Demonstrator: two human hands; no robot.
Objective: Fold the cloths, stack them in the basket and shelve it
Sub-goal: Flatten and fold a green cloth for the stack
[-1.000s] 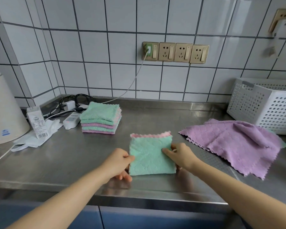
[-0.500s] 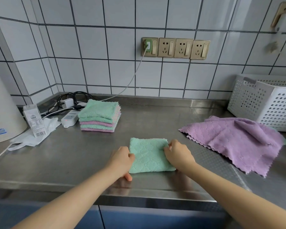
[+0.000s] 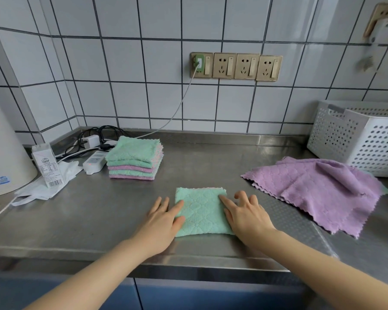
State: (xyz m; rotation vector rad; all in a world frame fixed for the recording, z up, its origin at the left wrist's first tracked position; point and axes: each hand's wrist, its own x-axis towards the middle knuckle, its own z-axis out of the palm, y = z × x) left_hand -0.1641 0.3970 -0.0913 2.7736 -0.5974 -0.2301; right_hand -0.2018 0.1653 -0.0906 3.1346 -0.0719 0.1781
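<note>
A folded green cloth [image 3: 202, 211] lies flat on the steel counter [image 3: 211, 162] near its front edge. My left hand [image 3: 161, 222] presses on the cloth's left edge with straight fingers. My right hand [image 3: 244, 215] lies flat on its right edge, forefinger stretched onto the cloth. A stack of folded green and pink cloths [image 3: 133, 159] sits at the back left. An unfolded purple cloth [image 3: 318, 191] is spread out to the right. The white perforated basket [image 3: 358, 139] stands at the back right against the tiled wall.
A large white appliance [image 3: 2, 153] stands at the far left, with a small carton [image 3: 46, 164], a white plastic bag [image 3: 43, 189], a power strip [image 3: 94, 162] and tangled cables beside it. A charger cable runs up to the wall sockets [image 3: 235, 67].
The pink edge at the cloth's far side is folded under and the cloth is now a smaller green square. Both hands went from curled on its edges to flat on it.
</note>
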